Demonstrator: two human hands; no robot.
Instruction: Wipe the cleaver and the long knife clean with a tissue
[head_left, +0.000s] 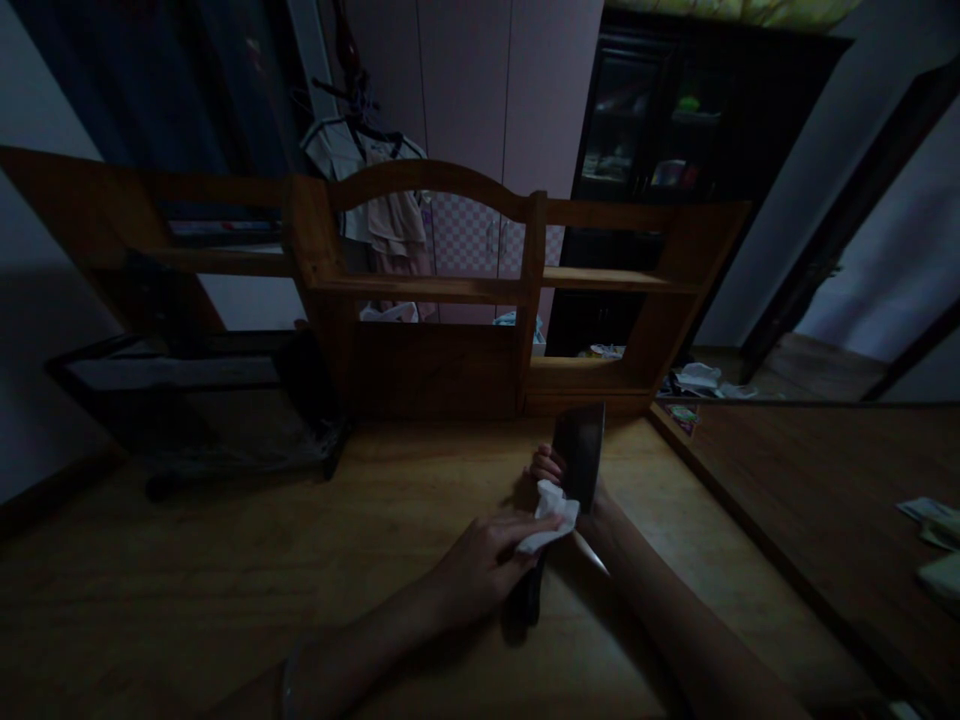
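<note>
A dark cleaver (579,450) stands with its blade up over the wooden desk (225,580), its black handle (529,598) pointing toward me. My right hand (551,467) is mostly hidden behind the blade. Its fingers curl round the blade's left edge and hold it. My left hand (484,562) is closed on a crumpled white tissue (553,520) and presses it against the lower part of the blade, just above the handle.
A wooden shelf unit (450,290) stands along the back of the desk. A dark frame (172,375) rests at the left. A second, darker table (825,480) with papers (937,540) adjoins on the right. Clothes hang behind, beside a dark cabinet (660,140).
</note>
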